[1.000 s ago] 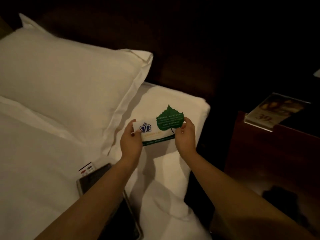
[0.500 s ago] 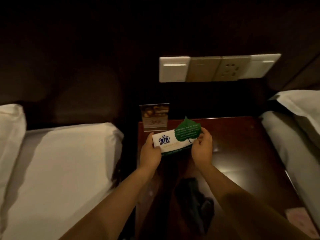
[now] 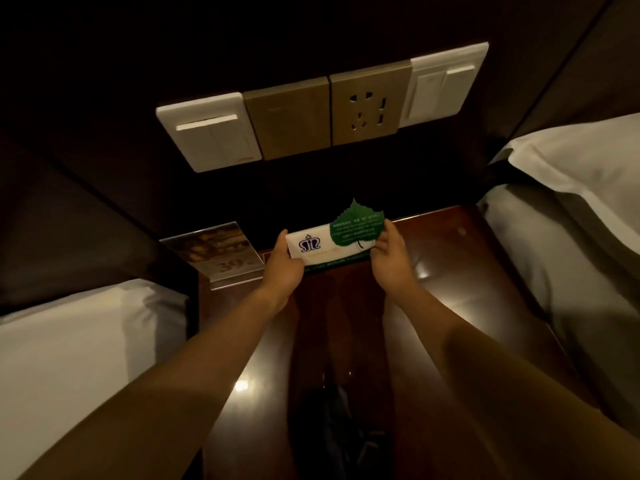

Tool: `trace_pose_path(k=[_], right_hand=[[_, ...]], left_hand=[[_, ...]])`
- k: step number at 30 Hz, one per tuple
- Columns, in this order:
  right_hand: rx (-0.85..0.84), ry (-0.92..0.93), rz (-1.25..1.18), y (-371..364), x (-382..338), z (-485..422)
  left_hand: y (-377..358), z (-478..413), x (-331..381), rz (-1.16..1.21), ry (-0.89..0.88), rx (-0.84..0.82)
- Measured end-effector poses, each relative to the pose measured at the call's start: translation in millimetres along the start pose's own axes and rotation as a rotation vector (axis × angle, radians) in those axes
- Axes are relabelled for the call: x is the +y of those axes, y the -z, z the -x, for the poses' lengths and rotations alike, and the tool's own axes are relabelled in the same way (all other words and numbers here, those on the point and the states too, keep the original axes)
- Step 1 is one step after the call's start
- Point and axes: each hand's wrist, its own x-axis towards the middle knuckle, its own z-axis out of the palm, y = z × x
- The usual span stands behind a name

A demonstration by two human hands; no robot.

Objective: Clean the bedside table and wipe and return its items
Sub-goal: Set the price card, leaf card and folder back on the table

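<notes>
While pinched endwise by the left hand (image 3: pixel 284 268) and the right hand (image 3: pixel 389 258), the leaf card (image 3: pixel 330 244) is best lowered level onto the far tabletop (image 3: pixel 450 261).

Pretty dim, warm yellowish light overall. Small glare spots on the glossy bedside table (image 3: pixel 467 265), with soft shadows down its middle. The wall (image 3: pixel 104 64) goes near black, edges bend from the wide lens, and detail is kinda soft.
</notes>
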Motion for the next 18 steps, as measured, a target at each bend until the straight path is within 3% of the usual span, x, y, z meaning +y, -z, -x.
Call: trace_pose_path(k=[6,13,18], right_hand=[[0.073,0.018,-0.041,-8,6,-11],[0.044,-0.001,-0.089,-9,4,-4],[0.197,0.032,0.162,-12,-2,11]], left_hand=[[-4,-7,-7,-0.012,-0.037,0.049],[-8,-6,-9,-0.011,-0.084,0.070],[-3,4,-9,-0.086,-0.163,0.087]])
